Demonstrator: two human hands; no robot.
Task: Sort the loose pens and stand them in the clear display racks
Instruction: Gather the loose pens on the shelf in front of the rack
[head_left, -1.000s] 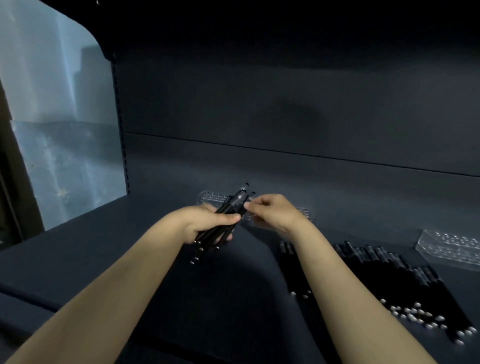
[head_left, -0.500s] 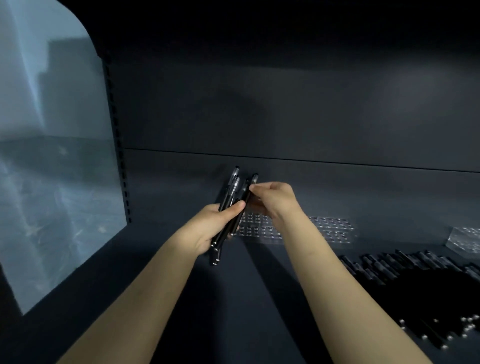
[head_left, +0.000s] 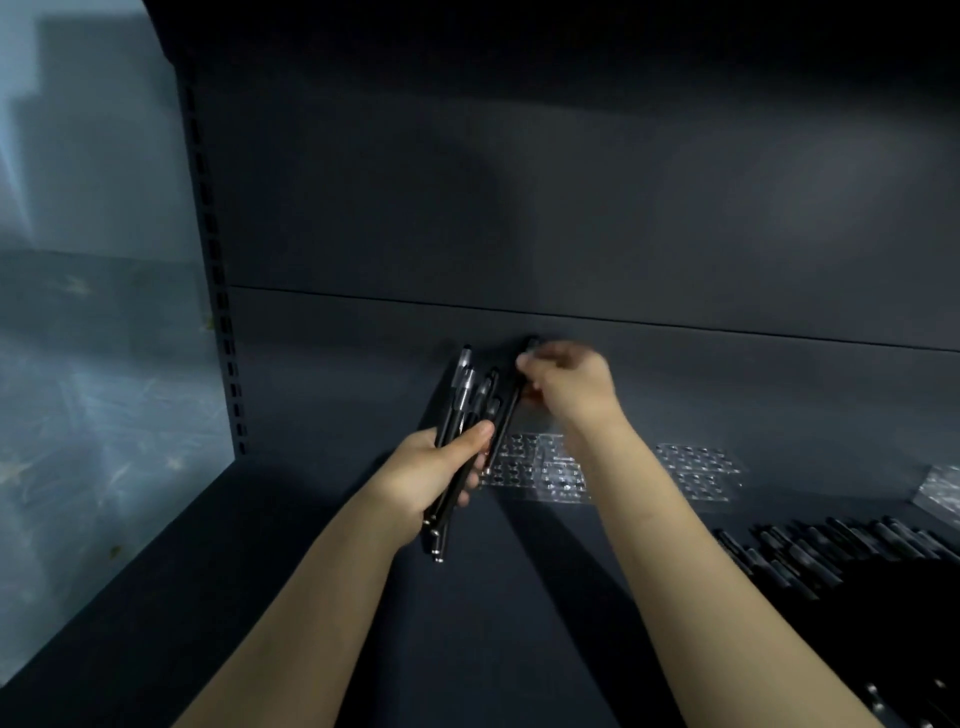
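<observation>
My left hand (head_left: 436, 478) grips a bundle of black pens (head_left: 462, 410), held nearly upright above the dark shelf. My right hand (head_left: 569, 387) pinches the top of a single black pen (head_left: 503, 426), which hangs almost vertical just right of the bundle. Its lower tip is close over the left end of a clear display rack (head_left: 540, 470) lying flat near the back wall. The rack's holes look empty. A second clear rack (head_left: 698, 467) lies to the right, partly behind my right forearm.
A heap of loose black pens (head_left: 841, 551) lies at the right on the dark shelf (head_left: 519, 623). Another clear rack (head_left: 943, 491) shows at the right edge. The shelf's dark back wall (head_left: 571, 234) stands close behind; a slotted upright (head_left: 228, 364) bounds the left.
My right hand has drawn one pen out of the bundle, away to the right and slightly up. The view has tilted closer to the racks.
</observation>
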